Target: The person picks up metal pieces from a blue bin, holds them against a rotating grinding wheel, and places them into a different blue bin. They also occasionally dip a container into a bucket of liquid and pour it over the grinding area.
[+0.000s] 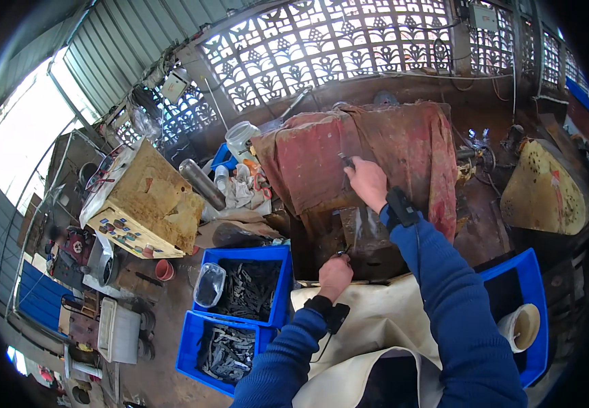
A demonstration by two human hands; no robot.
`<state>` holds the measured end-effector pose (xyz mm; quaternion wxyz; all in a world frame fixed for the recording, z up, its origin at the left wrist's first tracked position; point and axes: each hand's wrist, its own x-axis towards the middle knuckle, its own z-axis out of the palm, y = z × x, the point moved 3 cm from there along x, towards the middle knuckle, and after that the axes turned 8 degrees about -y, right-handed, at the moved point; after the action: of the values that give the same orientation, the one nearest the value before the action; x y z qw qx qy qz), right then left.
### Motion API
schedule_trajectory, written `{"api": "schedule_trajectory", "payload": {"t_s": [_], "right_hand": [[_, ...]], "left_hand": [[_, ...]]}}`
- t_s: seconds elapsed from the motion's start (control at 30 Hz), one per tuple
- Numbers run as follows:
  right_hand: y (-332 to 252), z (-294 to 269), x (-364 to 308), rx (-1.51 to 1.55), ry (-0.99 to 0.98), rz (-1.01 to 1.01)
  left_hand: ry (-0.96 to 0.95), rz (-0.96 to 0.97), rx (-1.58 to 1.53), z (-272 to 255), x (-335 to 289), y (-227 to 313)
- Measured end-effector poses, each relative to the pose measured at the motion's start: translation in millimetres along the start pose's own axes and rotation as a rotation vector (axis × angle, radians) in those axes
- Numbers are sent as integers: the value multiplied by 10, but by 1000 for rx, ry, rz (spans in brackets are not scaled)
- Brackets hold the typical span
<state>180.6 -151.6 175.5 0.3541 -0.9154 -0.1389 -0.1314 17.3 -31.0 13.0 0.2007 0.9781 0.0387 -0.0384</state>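
My right hand (368,182) reaches out in front of the red-brown cloth (315,160) that drapes over a bulky machine. Its fingers are closed on a small dark metal piece (346,160), whose exact kind is too small to tell. Lower and nearer, my left hand (336,277) is closed at the machine's dark opening, below a greyish plate (362,228). A bit of something dark shows at its fingertips, mostly hidden. Across my lap lies a cream apron-like sheet (383,309).
Left of me stand two blue bins (287,285) with many dark flat metal pieces (248,292); a clear plastic tub (209,285) sits in one. At right, a blue bin (535,299) holds a cream bucket (525,325). A stained box (148,204) stands at far left.
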Motion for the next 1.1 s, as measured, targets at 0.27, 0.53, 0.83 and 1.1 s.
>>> {"api": "schedule_trajectory", "payload": {"t_s": [0.27, 0.53, 0.83, 1.1], "right_hand": [[-2, 154, 172, -147, -33, -121], [19, 250, 292, -250, -14, -176], [7, 247, 273, -264, 9, -152], [43, 280, 298, -233, 20, -164]], "left_hand": [[-11, -5, 19, -11, 3, 26], [-3, -3, -4, -8, -4, 17], [6, -4, -12, -21, -12, 24], [20, 25, -10, 18, -6, 7]]}}
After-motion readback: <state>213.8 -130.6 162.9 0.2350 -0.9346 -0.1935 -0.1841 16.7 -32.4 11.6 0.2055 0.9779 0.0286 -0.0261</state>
